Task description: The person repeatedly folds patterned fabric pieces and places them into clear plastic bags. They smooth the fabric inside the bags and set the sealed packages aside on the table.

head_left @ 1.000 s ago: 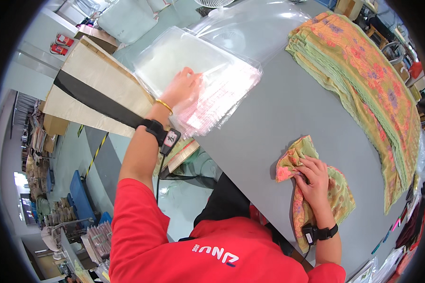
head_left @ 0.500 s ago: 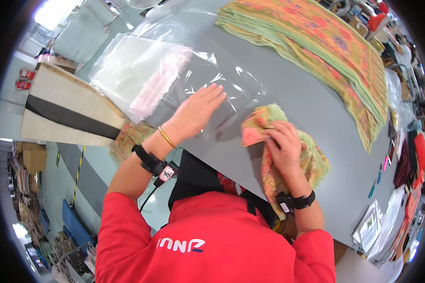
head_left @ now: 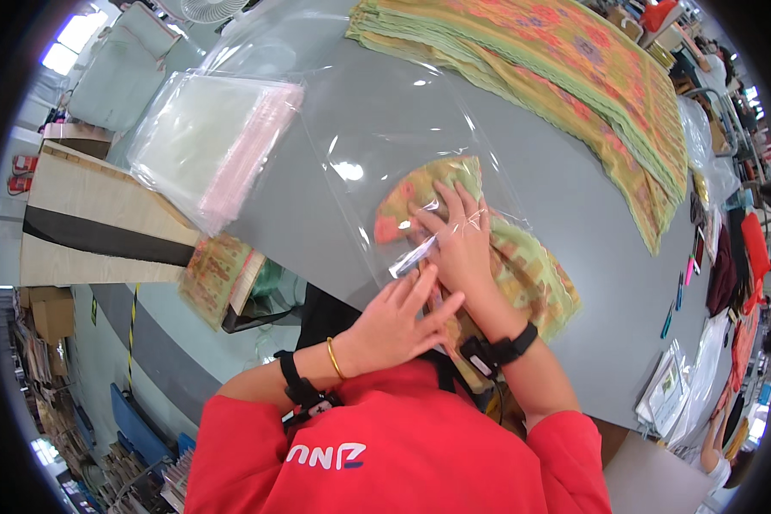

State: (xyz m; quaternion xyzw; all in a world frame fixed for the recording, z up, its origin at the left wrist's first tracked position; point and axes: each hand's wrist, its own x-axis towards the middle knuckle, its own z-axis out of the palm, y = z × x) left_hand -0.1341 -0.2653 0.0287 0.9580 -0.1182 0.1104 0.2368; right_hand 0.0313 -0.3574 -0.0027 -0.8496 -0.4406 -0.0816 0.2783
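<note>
A green and orange floral scarf (head_left: 531, 265) lies bunched on the grey table, its near end hanging over the front edge. My right hand (head_left: 461, 244) grips its upper part, with the fingers spread over the cloth. Clear plastic of a large bag (head_left: 360, 141) covers this part of the scarf and the fingers, with bright glints along it. My left hand (head_left: 394, 321) is beside the right one at the bag's near edge, fingers apart and thumb out. It holds nothing that I can make out.
A pile of similar floral scarves (head_left: 557, 86) lies across the far side. A stack of clear bags with pink edges (head_left: 206, 137) is at the left, near a wooden board (head_left: 103, 188) with a dark stripe. Pens (head_left: 679, 291) and papers (head_left: 664, 398) lie at the right.
My right hand has moved the scarf leftward and away from me, under the clear plastic. My left hand has drawn back from the bag's middle to its near edge. The view has shifted slightly.
</note>
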